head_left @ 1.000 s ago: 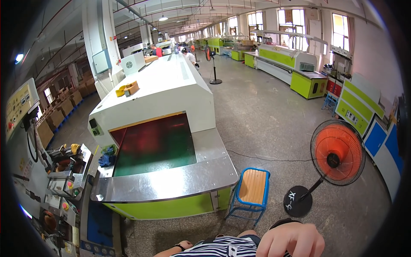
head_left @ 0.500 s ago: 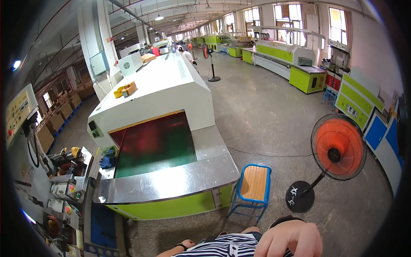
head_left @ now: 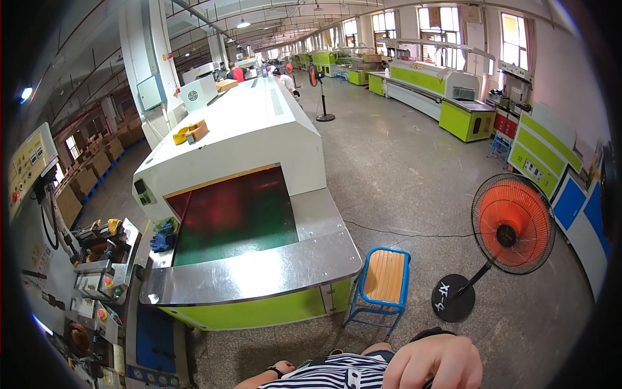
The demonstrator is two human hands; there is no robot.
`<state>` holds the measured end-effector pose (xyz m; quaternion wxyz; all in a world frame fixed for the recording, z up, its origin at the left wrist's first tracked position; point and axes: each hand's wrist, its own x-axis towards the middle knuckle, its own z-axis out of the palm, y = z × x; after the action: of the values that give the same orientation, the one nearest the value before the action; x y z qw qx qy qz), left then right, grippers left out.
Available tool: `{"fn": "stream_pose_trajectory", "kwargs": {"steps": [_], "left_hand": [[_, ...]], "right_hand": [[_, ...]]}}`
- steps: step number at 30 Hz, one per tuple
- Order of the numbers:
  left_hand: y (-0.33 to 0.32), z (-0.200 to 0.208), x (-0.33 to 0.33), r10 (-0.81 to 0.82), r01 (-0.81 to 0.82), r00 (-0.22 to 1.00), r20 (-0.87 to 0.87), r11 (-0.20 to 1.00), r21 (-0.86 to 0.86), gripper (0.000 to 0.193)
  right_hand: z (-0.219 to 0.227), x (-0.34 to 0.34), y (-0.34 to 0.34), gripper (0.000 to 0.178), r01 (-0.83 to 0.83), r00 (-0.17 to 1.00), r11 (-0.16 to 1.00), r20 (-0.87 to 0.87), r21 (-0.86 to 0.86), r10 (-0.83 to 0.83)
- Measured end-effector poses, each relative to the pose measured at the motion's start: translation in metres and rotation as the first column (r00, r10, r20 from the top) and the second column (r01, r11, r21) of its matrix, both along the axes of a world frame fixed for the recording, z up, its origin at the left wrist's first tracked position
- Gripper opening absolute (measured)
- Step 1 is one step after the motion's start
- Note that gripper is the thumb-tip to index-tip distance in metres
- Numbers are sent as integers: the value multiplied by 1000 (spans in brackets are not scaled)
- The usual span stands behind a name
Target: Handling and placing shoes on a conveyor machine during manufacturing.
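At the lower edge, in front of my striped shirt [head_left: 324, 376], my right hand [head_left: 437, 363] is raised with its fingers curled. A dark sliver shows beneath the fingers, but what it is I cannot make out. My left hand [head_left: 283, 367] hangs low beside my body, a dark band at its wrist; its fingers are too small and hidden to read. Ahead of me stands a white and green conveyor machine [head_left: 253, 146] with a green belt [head_left: 240, 243] running into a red-lit opening. Its steel front ledge [head_left: 253, 275] lies nearest to me, and neither hand touches it.
A blue-framed stool [head_left: 385, 277] with a slatted seat stands right of the ledge. Farther right is an orange floor fan [head_left: 505, 235], its cable trailing across the floor. Machinery with buttons [head_left: 97, 285] lines the left. Blue gloves [head_left: 162, 242] lie beside the belt. Other people [head_left: 285, 80] are far off.
My right hand has shifted slightly left and down, and a dark sliver now shows under its fingers. My left hand is nearly unchanged. The view has moved very little.
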<state>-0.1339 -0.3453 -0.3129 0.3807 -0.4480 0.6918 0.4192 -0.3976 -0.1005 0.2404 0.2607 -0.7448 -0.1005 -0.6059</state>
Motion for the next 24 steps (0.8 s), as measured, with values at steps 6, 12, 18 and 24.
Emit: {"fn": "stream_pose_trajectory", "kwargs": {"steps": [6, 12, 18, 24], "left_hand": [[0, 0, -11, -4, 4, 1000, -3, 1000, 18, 45], [1, -24, 3, -38, 38, 997, -61, 999, -5, 46], [1, -26, 12, -69, 70, 994, -84, 997, 9, 48], [-8, -12, 0, -113, 112, 994, -4, 991, -76, 45]], "right_hand": [[-8, -13, 5, 15, -42, 998, 989, -42, 143, 49], [-89, -49, 12, 11, 384, 899, 638, -112, 667, -424], [-382, -81, 57, 19, 809, -51, -587, -998, -28, -23], [-553, -15, 218, 35, 659, 379, -747, -817, -90, 434]]}}
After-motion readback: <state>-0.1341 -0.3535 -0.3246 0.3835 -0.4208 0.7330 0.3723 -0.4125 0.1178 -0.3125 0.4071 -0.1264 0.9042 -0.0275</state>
